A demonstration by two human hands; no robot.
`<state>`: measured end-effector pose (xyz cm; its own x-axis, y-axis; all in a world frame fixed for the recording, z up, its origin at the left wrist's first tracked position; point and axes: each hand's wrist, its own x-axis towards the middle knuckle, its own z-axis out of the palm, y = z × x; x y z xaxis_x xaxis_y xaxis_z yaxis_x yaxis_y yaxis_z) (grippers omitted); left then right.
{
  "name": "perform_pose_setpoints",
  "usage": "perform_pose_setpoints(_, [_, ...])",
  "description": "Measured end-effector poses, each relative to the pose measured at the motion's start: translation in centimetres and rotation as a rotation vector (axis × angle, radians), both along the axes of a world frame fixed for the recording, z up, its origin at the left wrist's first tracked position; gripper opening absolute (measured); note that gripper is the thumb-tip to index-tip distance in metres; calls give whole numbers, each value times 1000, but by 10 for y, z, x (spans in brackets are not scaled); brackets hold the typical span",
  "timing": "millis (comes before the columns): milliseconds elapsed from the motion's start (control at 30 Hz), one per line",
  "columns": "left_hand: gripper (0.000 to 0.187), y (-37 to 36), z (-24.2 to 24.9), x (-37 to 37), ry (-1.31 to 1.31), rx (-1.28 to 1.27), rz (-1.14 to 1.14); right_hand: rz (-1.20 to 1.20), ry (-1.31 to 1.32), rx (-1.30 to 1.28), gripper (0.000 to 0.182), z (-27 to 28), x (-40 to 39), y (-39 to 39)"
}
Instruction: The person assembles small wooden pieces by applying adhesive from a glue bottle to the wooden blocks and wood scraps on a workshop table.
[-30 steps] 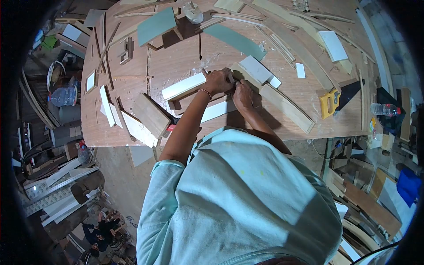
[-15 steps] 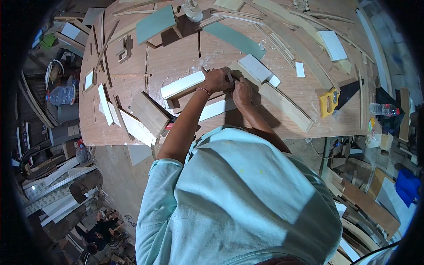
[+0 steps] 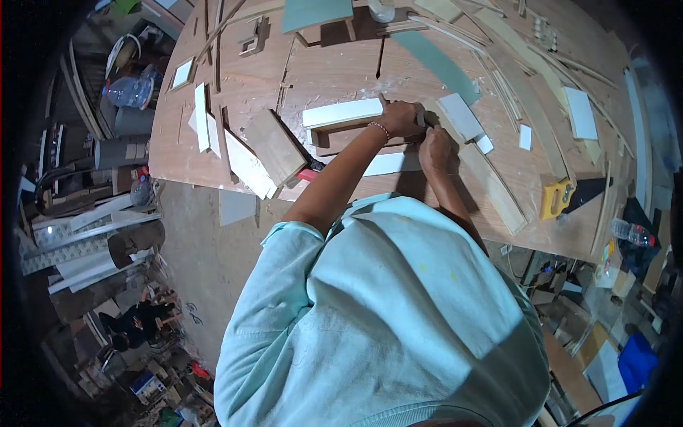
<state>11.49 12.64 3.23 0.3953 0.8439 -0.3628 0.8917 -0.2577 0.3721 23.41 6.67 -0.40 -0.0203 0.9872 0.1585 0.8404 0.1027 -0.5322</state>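
A long narrow wooden box frame with a white top face (image 3: 341, 112) lies on the workbench (image 3: 341, 67). My left hand (image 3: 403, 119), a bracelet at its wrist, is closed over the right end of this frame. Right beside it, my right hand (image 3: 436, 151) is curled into a fist at the same end; whatever its fingers hold is hidden. A white strip (image 3: 391, 164) lies on the near side, below both hands. To the right, a white-faced block (image 3: 460, 116) and a long wooden board (image 3: 494, 186) lie close to my right hand.
A yellow-handled saw (image 3: 557, 198) lies at the right. On the left are a wooden panel (image 3: 274, 146) and a red-handled tool (image 3: 307, 174). A green-topped wooden piece (image 3: 318, 14) stands at the back. Another person (image 3: 142, 322) is low at the far left.
The view has shifted, so the bench appears moved right and tilted. Both hands stay at the right end of the box frame, with little change in their grip.
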Motion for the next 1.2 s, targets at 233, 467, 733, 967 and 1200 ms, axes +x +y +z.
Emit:
perform_pose_setpoints(233, [65, -4, 1, -4, -82, 58, 7, -22, -28, -8, 14, -7, 1, -1])
perform_pose_setpoints(467, [61, -20, 10, -4, -176, 181, 84, -31, -94, -176, 29, 12, 4, -2])
perform_pose_setpoints(733, [38, -46, -17, -7, -512, 390, 87, -149, 47, -56, 19, 62, -3, -30])
perform_pose_setpoints(967, [41, -88, 8, -41, -600, 442, 405, -99, 78, 46, 20, 47, -33, -35])
perform_pose_setpoints(1200, [43, -104, 22, -106, -682, 386, 588, -25, 373, 93, 15, 58, -84, -32])
